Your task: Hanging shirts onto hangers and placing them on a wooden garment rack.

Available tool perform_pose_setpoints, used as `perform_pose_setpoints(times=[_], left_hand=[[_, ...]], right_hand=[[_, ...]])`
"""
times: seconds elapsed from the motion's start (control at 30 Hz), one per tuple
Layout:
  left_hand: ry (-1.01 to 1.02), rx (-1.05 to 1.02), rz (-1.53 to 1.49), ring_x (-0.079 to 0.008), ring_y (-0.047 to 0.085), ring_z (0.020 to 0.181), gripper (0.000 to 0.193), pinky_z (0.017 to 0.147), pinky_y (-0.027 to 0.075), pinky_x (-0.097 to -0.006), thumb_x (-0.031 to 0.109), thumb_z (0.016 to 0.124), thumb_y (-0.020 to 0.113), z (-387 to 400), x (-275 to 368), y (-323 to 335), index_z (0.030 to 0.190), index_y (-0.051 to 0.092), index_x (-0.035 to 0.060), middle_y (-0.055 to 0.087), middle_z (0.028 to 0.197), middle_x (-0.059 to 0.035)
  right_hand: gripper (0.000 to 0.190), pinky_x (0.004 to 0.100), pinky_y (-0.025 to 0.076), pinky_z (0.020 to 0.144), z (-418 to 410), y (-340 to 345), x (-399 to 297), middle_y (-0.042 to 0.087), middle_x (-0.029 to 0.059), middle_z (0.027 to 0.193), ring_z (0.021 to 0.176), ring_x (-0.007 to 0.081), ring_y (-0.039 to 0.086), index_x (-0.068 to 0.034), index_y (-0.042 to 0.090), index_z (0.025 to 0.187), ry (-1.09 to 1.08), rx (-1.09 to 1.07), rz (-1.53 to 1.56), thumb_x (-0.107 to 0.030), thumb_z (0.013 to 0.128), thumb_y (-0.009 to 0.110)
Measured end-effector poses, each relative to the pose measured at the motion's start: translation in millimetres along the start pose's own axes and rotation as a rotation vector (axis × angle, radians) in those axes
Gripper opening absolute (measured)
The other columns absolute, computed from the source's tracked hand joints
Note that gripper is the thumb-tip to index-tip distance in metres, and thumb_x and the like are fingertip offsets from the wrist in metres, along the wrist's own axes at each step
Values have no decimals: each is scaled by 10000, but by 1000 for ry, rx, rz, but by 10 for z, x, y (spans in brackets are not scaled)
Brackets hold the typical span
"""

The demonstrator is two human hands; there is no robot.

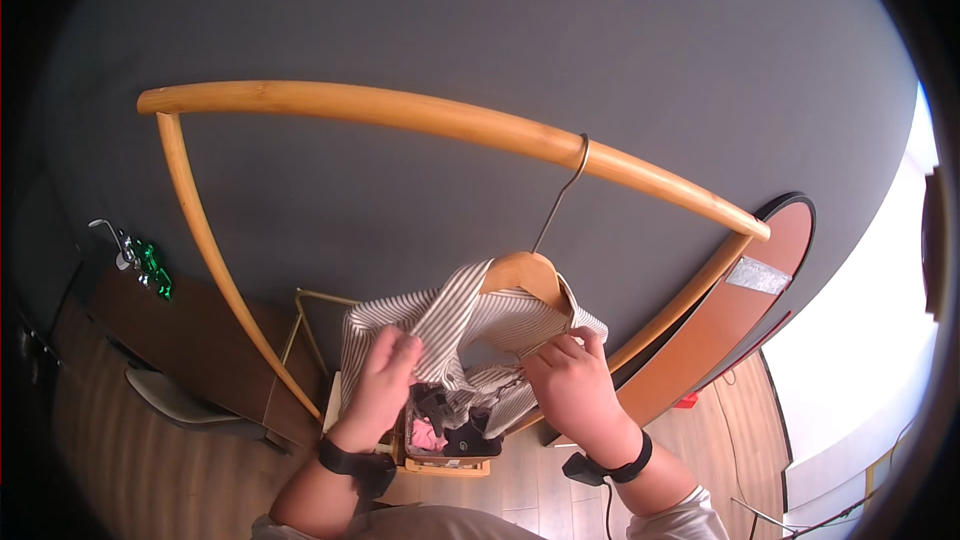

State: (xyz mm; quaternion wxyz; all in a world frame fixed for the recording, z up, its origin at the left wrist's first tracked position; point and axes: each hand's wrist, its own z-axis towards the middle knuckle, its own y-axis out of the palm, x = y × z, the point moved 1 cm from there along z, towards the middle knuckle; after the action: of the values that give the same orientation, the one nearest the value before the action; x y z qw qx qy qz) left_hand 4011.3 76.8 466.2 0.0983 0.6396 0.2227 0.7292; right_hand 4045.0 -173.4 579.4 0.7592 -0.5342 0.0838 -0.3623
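A striped collared shirt (442,322) hangs on a wooden clothes hanger (523,274), whose metal hook goes over the bamboo or wooden rail (360,105) of a clothes rack. My left hand (386,382) grips the left front edge of the shirt near the collar. My right hand (570,371) has hold of the opposite front edge, its fingertips partly hidden by the cloth. The shirt front stands open between both hands. Each wrist wears a black strap with a small device.
Below the shirt is a basket (454,459) of clothes, some pink and black. An oval mirror (697,345) leans at the right. A brown desk (202,337), a chair (176,401) and shiny green decorations (154,268) are at the left. A dark grey wall stands behind the rack.
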Motion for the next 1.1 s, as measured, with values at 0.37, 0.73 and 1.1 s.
perform_pose_setpoints(times=[0.37, 0.73, 1.1], left_hand=[[445, -75, 803, -276, 668, 879, 164, 800, 529, -378, 37, 882, 738, -31, 149, 456, 1011, 662, -32, 675, 938, -161], [14, -105, 257, -78, 661, 795, 263, 725, 547, -277, 105, 883, 821, -155, 88, 307, 1086, 675, 23, 734, 931, -15], [31, -115, 174, -68, 654, 836, 297, 766, 556, -269, 63, 847, 850, -238, 69, 429, 1076, 670, 3, 738, 964, -15]], right_hand=[[94, 416, 437, 978, 68, -31, -107, 652, 39, 833, 888, 239, 645, -103, 692, 867, 14, -16, 216, -150, 834, 767], [130, 397, 442, 924, 125, 91, -176, 667, 61, 830, 816, 260, 645, -76, 681, 799, 105, -6, 362, -172, 861, 743], [100, 422, 407, 963, 143, 26, -201, 655, 102, 857, 896, 312, 623, -26, 691, 916, 39, 27, 572, -65, 837, 740]])
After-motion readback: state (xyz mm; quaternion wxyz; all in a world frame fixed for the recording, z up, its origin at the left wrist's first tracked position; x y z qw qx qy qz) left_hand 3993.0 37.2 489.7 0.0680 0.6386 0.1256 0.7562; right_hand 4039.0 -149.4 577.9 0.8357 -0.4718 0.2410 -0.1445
